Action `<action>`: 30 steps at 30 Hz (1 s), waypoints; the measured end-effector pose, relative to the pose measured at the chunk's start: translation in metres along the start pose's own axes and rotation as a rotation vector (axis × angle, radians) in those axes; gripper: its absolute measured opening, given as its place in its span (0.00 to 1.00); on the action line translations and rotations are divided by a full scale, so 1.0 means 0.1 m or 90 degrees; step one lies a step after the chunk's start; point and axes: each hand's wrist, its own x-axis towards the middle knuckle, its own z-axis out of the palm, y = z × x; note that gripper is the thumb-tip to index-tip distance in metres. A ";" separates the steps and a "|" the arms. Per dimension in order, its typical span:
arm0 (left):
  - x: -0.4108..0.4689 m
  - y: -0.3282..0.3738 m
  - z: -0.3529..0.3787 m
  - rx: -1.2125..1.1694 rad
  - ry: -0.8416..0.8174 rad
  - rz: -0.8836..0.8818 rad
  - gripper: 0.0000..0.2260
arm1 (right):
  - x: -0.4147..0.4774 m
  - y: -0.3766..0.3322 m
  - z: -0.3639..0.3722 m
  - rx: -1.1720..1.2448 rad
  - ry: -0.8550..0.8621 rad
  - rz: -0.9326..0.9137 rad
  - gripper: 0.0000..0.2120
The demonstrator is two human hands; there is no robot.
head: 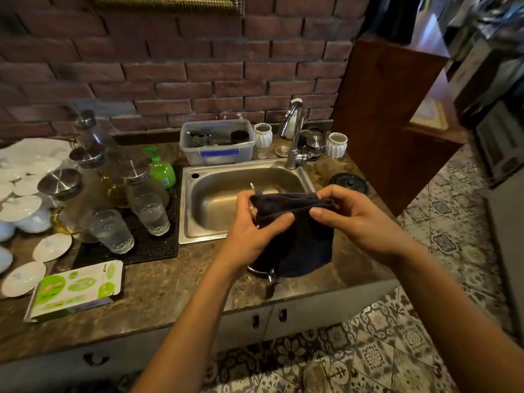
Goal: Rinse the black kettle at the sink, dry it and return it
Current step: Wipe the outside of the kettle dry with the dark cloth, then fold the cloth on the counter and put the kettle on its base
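Observation:
A dark navy cloth (300, 239) hangs in front of the steel sink (215, 199), held at its top edge by both hands. My left hand (252, 231) grips its left part and my right hand (348, 214) pinches its right part. The black kettle (259, 266) is mostly hidden behind the cloth; only its lower body and metal base show on the counter edge below my left hand. The kettle's black lid (349, 182) lies on the counter to the right of the sink. The tap (293, 131) stands behind the sink, with no water visibly running.
A black drying mat (147, 245) left of the sink carries glasses (111, 231) and jars. A green soap bottle (161, 168), white plates (19, 208) and a green-white box (76, 287) sit further left. A plastic tub (217, 143) is behind the sink. A wooden panel (382, 117) rises on the right.

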 end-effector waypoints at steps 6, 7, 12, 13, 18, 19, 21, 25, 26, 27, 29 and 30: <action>0.28 0.05 0.21 0.132 -0.069 0.030 0.36 | -0.05 -0.02 -0.55 0.014 0.004 0.027 0.11; 0.36 0.04 0.26 0.187 -0.088 0.056 0.32 | -0.04 0.03 -0.65 0.009 0.011 0.033 0.12; 0.80 -0.09 0.64 0.451 -0.210 0.099 0.10 | 0.04 0.38 -1.23 -0.070 -0.003 0.082 0.13; 0.90 -0.13 0.74 0.509 -0.226 0.101 0.09 | 0.07 0.47 -1.35 -0.094 -0.010 0.091 0.12; 1.45 -0.55 1.30 0.766 -0.306 0.088 0.09 | 0.31 1.11 -1.98 -0.242 -0.051 0.148 0.04; 1.55 -0.67 1.41 0.791 -0.307 0.079 0.10 | 0.37 1.23 -2.09 -0.266 -0.059 0.170 0.06; 1.74 -0.90 1.64 0.841 -0.291 0.060 0.09 | 0.48 1.46 -2.28 -0.330 -0.069 0.207 0.08; 2.11 -1.27 2.01 0.937 -0.226 0.017 0.09 | 0.74 1.93 -2.56 -0.443 -0.056 0.243 0.05; 2.18 -1.35 2.08 0.949 -0.206 0.003 0.10 | 0.80 2.02 -2.61 -0.463 -0.049 0.249 0.05; 2.24 -1.41 2.14 0.959 -0.185 -0.011 0.10 | 0.84 2.11 -2.65 -0.479 -0.040 0.251 0.05; 2.30 -1.54 2.24 0.967 -0.154 -0.021 0.12 | 0.89 2.29 -2.72 -0.492 -0.020 0.244 0.06; 2.30 -1.59 2.27 0.967 -0.149 -0.022 0.13 | 0.88 2.38 -2.75 -0.487 -0.011 0.240 0.08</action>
